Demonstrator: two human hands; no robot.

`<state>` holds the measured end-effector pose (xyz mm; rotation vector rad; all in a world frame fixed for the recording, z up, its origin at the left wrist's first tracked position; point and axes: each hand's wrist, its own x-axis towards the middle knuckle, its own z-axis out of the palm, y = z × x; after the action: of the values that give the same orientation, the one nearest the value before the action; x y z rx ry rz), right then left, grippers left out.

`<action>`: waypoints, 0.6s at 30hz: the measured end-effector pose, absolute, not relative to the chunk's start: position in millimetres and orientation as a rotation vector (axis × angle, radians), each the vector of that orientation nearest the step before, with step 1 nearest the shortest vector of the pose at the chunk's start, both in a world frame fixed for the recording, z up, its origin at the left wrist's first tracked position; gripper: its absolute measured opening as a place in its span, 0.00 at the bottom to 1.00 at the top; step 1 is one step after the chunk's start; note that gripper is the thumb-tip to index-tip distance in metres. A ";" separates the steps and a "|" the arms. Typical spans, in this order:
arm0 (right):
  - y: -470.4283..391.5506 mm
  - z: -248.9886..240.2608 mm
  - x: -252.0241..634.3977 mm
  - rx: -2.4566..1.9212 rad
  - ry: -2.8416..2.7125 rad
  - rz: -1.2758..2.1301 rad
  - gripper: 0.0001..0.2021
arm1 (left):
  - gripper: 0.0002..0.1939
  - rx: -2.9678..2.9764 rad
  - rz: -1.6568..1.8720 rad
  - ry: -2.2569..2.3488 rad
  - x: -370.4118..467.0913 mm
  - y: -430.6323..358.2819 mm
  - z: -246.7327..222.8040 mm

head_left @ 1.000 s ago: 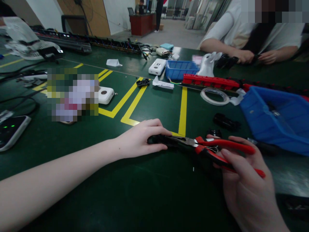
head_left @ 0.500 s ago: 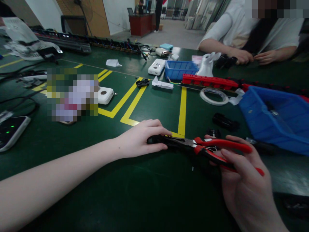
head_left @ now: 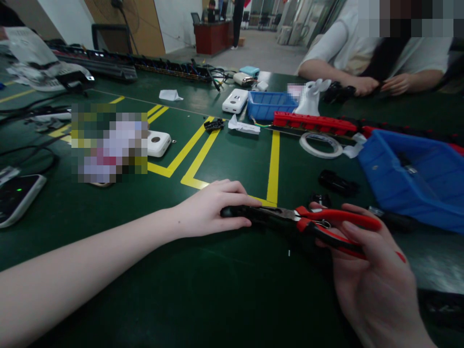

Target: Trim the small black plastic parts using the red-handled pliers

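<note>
My left hand (head_left: 212, 209) is closed around a slim black part (head_left: 234, 211), held low over the green table with its fingers and thumb on either side. What exactly the part is cannot be made out. My right hand (head_left: 380, 270) grips long-nose pliers (head_left: 357, 218) with red and black handles. Their metal jaws point left and meet the dark end of the part; whether they bite on it is hard to see. Just beyond the pliers lie small black pieces (head_left: 337, 182). A tiny white bit (head_left: 289, 253) rests on the table in front.
At the right stands a blue bin (head_left: 409, 193), with a roll of tape (head_left: 321, 146) beside it. A red strip (head_left: 315, 123) and a smaller blue bin (head_left: 270, 107) lie further back. Across the table a person's hands (head_left: 395, 86) work. Phone, white devices and cables are at left.
The pliers have shifted slightly right along with my right hand, and their handles are squeezed closer together. My left hand has stayed in place with the black part.
</note>
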<state>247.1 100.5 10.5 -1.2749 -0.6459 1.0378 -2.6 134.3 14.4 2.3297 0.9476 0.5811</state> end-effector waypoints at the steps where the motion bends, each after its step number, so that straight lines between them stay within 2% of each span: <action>1: 100.6 10.1 247.1 -1.279 -0.646 1.038 0.21 | 0.18 2.336 0.586 0.941 -2.7 134.7 13.8; 8: 100.2 7.4 248.4 -1.283 -0.675 1.030 0.20 | 0.17 2.326 0.629 0.927 -2.8 135.6 12.0; 18: 99.6 10.7 245.2 -1.266 -0.643 1.056 0.24 | 0.15 2.290 0.646 0.909 -2.9 135.3 11.8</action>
<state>245.2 99.6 10.7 -1.2661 -0.6426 1.0563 -2.9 135.3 11.8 2.2902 0.9094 0.6459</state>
